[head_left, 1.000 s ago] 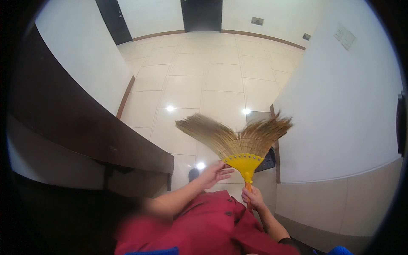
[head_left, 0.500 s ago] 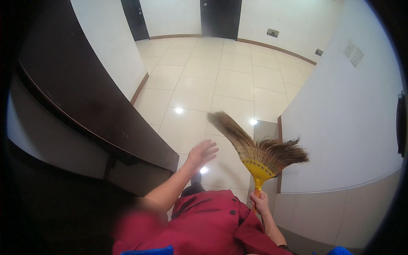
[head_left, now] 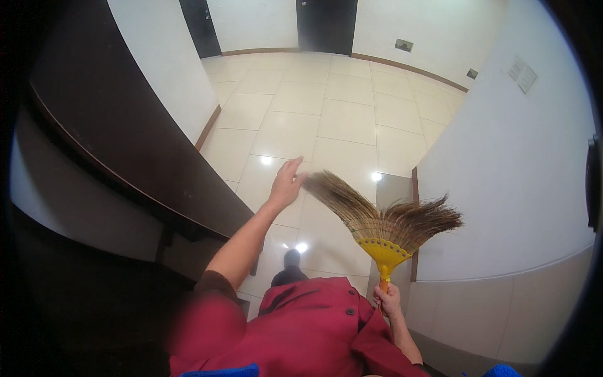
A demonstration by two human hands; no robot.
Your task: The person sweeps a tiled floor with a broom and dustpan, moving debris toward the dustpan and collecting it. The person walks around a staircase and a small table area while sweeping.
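A broom is held bristles-up in front of me, its brown straw split into two tufts above a yellow plastic collar. My right hand is closed round its orange handle just below that collar. My left hand reaches forward beside the tip of the left tuft, its fingers stretched out and apart from each other. It holds nothing, and whether its fingertips touch the straw I cannot tell.
A dark wooden counter runs along my left. To the right stands a white wall with switches on it. Cream floor tiles stretch ahead to dark doors. One shoe shows below.
My left hand has moved forward and up to the left tuft's tip. My right hand keeps the broom nearly where it was. My shoe shows more fully now.
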